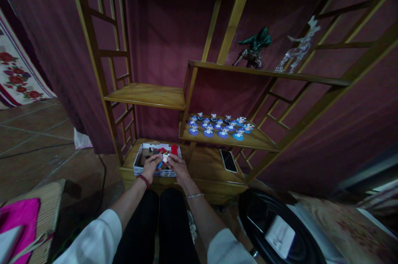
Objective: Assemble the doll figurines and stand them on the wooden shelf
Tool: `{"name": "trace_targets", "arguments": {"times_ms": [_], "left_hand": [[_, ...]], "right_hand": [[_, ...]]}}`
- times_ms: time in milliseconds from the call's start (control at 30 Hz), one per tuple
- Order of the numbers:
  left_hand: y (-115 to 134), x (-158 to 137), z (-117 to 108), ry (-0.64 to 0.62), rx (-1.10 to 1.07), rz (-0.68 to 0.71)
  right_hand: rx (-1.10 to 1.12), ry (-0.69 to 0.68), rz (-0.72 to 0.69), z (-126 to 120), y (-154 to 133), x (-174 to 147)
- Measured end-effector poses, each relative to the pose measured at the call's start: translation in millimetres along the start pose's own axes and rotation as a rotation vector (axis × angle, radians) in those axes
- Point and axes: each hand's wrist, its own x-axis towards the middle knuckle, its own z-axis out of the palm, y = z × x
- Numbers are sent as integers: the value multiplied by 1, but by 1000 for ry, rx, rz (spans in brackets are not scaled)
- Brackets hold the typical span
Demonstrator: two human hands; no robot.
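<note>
Between my left hand (pixel 151 166) and my right hand (pixel 179 166) is a small white figurine (pixel 165 158) with a bit of blue below it. Fingers of both hands are closed on it from either side. Just beneath them stands an open white cardboard box (pixel 137 166) on the low shelf, with red and dark small pieces inside, partly hidden by my hands. To the right, on a raised shelf, several similar figurines (pixel 208 131) stand upright in rows on purple, blue and dark bases.
A phone (pixel 228 161) lies on the low wooden shelf (pixel 202 164). Higher up stand a green crouching statue (pixel 254 47) and a clear one (pixel 297 48). A small bare-topped shelf (pixel 149 94) juts out at left. A black round stool (pixel 276 226) is at lower right, a cable (pixel 104 173) on the floor.
</note>
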Motion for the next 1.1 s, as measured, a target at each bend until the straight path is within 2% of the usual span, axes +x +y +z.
{"name": "trace_targets", "arguments": {"times_ms": [133, 300, 600, 867, 1100], "left_hand": [[2, -1, 0, -15, 10, -13], [4, -4, 3, -26, 23, -31], [10, -7, 2, -62, 39, -74], [9, -8, -2, -68, -40, -98], [12, -13, -5, -170, -123, -120]], "right_hand": [[-69, -70, -32, -3, -5, -3], [-105, -58, -33, -5, -6, -3], [-162, -122, -20, -4, -12, -6], [21, -20, 116, 3, -11, -8], [155, -20, 143, 2, -9, -8]]}}
